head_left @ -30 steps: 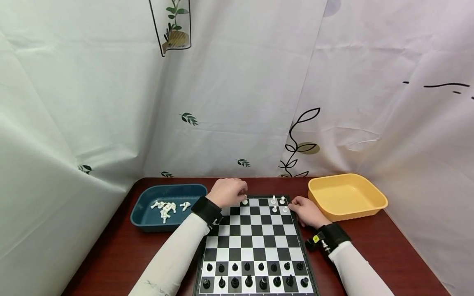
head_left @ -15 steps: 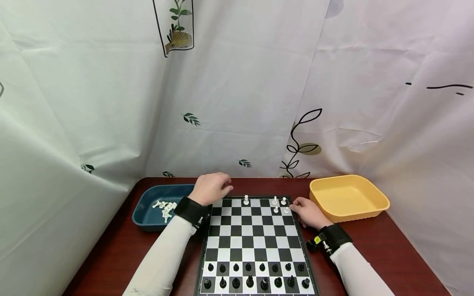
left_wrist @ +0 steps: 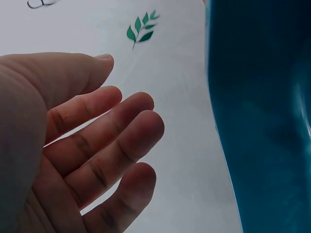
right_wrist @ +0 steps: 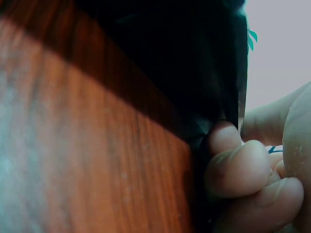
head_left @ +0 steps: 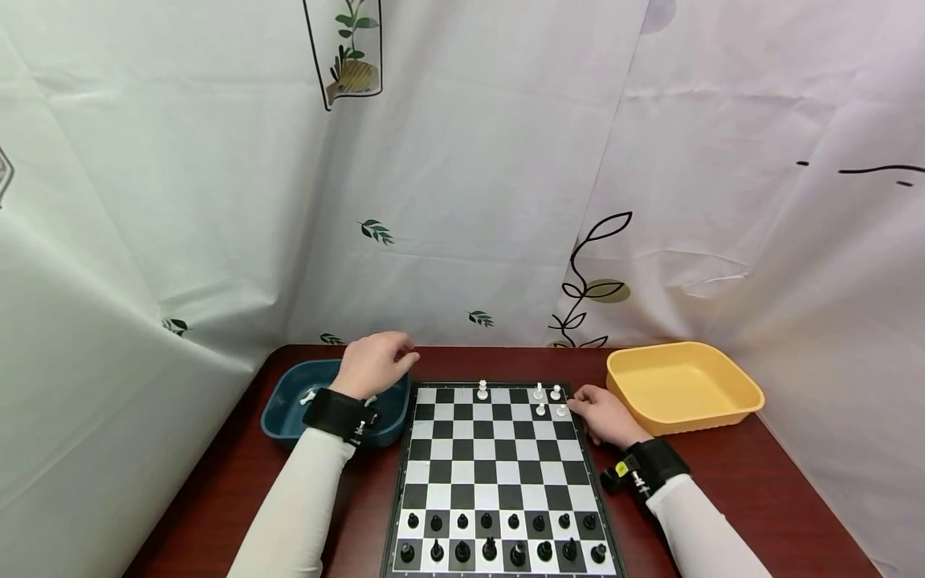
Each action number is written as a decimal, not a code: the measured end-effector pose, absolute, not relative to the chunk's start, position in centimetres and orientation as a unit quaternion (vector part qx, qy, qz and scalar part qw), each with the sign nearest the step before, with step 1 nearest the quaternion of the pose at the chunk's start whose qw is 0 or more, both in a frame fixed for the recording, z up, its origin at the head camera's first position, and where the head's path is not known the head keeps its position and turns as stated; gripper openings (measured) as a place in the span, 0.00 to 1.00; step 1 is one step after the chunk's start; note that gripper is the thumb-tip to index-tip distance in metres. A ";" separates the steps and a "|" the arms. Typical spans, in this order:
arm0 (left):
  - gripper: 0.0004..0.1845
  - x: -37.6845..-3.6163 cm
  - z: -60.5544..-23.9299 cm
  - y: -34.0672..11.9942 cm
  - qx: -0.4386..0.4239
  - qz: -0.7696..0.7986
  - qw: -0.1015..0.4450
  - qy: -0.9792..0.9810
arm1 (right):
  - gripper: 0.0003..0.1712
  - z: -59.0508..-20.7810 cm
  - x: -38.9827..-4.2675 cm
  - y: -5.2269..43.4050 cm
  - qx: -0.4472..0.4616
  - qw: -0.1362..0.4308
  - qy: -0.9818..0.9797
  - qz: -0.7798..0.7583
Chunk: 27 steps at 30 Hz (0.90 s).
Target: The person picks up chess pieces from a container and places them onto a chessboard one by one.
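My left hand [head_left: 374, 363] hovers over the dark blue tray [head_left: 396, 401], its fingers loosely bent and nothing between them. In the left wrist view the thumb stands apart from the fingers, beside the tray wall [left_wrist: 262, 126]. White chess pieces lie in the tray, mostly hidden by the wrist. At the far right corner of the chessboard [head_left: 499, 449], my right hand [head_left: 605, 415] pinches the board's edge, thumb on one side and curled fingers on the other. A white chess piece [head_left: 482, 391] stands alone on the far row; several more [head_left: 540, 409] stand near the right hand.
Black chess pieces [head_left: 489, 549] fill the two near rows of the board. A yellow tray [head_left: 747, 393] sits on the reddish wooden table [head_left: 780, 498], right of the board. Behind the table hangs a pale printed cloth [head_left: 448, 193].
My left hand has moved left from the white piece on the far row to above the blue tray. The right hand stays at the board's edge.
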<state>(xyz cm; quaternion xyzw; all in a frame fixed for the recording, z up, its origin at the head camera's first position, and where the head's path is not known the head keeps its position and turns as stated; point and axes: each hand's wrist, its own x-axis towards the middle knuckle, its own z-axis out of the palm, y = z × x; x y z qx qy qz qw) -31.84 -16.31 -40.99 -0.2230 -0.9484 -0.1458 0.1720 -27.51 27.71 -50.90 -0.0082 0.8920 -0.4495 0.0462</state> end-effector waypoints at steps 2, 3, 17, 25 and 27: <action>0.10 -31.9 -41.0 -16.9 -0.221 -0.149 0.175 -0.948 | 0.10 -50.9 -27.4 27.7 -0.008 0.046 0.892 -0.450; 0.09 -31.9 -41.0 -17.2 -0.220 -0.151 0.176 -0.948 | 0.10 -50.9 -27.4 27.8 -0.008 0.046 0.892 -0.450; 0.06 -31.7 -41.4 -21.9 -0.180 -0.166 0.177 -0.953 | 0.10 -51.1 -27.7 27.8 -0.010 0.046 0.894 -0.446; 0.08 -31.9 -41.9 -24.1 -0.145 -0.148 0.162 -0.965 | 0.10 -51.1 -27.7 27.8 -0.011 0.039 0.896 -0.443; 0.08 -31.9 -42.0 -24.6 -0.137 -0.146 0.157 -0.967 | 0.10 -51.2 -27.8 27.9 -0.012 0.040 0.896 -0.441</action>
